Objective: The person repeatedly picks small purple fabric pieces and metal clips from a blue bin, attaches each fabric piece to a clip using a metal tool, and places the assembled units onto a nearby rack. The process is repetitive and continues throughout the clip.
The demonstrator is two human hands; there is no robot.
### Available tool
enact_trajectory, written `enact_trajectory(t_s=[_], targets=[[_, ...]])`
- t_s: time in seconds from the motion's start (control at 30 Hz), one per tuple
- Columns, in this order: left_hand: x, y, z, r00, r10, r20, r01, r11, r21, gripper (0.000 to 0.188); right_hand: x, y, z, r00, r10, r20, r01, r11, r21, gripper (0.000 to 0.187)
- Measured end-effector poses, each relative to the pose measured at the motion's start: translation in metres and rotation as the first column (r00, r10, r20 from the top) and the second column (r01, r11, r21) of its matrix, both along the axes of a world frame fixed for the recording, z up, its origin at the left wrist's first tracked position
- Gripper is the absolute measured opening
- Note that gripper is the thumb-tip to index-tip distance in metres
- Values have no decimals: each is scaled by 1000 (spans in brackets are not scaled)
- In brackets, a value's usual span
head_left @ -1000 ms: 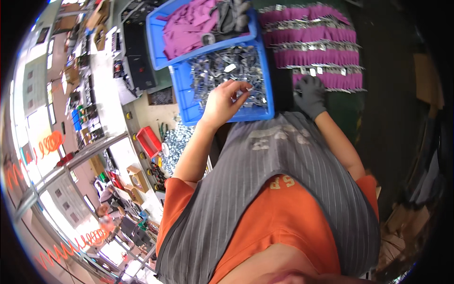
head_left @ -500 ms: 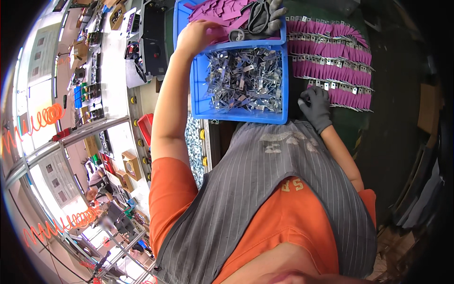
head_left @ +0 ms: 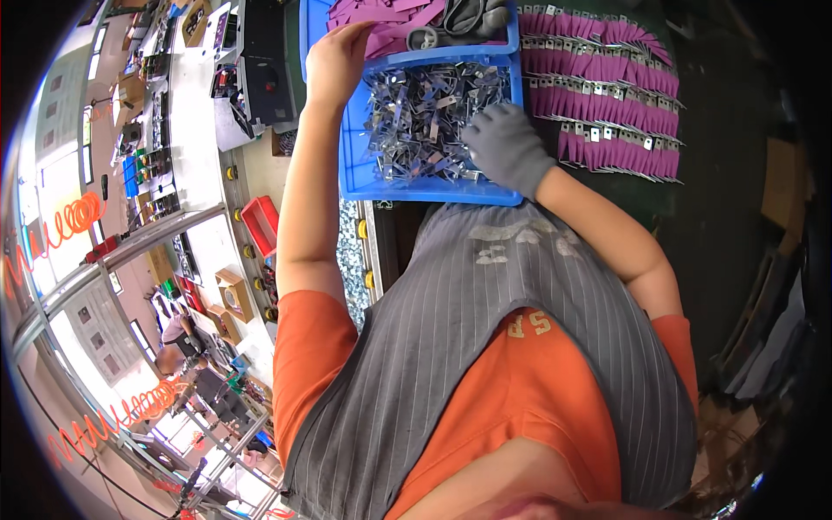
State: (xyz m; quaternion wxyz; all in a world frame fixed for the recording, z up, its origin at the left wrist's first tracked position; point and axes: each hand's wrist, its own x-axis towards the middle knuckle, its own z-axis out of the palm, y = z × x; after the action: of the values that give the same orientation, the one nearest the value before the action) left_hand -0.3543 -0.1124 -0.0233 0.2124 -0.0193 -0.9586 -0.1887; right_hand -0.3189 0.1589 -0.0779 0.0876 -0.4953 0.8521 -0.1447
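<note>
A blue bin (head_left: pixel 433 192) full of small shiny metal clips (head_left: pixel 416 113) stands in front of me. Behind it, a second blue bin holds purple flat pieces (head_left: pixel 390 17) and a grey glove-like bundle (head_left: pixel 468 22). My bare left hand (head_left: pixel 334 56) reaches over the near bin's left rim, fingers curled onto the purple pieces. My right hand (head_left: pixel 507 156), in a grey glove, rests on the clips at the near bin's right side, and its fingertips are hidden. Rows of purple pieces with metal tabs (head_left: pixel 607 87) lie on the dark mat to the right.
A long white bench on the left carries a black device (head_left: pixel 264 74), small boxes and tools. A red bin (head_left: pixel 263 225) sits by the bench edge. Orange coiled hoses (head_left: pixel 74 217) hang at far left. Another person (head_left: pixel 178 329) works in the background lower left.
My left hand has gone from the metal clips up to the purple pieces in the far bin. My right hand has shifted left from the purple rows onto the clips.
</note>
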Motion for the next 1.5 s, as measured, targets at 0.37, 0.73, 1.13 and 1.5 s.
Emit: enact_trajectory(t_s=[0.37,0.73,1.13,1.5], targets=[[71,36,14,973,132,187,-228,616,754,17,3,-74,-28,981,-1,192,-82,902,423,20],[121,94,-3,973,99,208,-218,690,690,13,9,44,55,508,261,821,384,784,-487,18],[113,118,5,940,-161,302,-49,809,586,19,2,84,86,807,319,496,185,662,-727,13],[112,115,16,716,-596,365,404,779,480,21,-21,96,74,310,409,859,193,857,-478,23]])
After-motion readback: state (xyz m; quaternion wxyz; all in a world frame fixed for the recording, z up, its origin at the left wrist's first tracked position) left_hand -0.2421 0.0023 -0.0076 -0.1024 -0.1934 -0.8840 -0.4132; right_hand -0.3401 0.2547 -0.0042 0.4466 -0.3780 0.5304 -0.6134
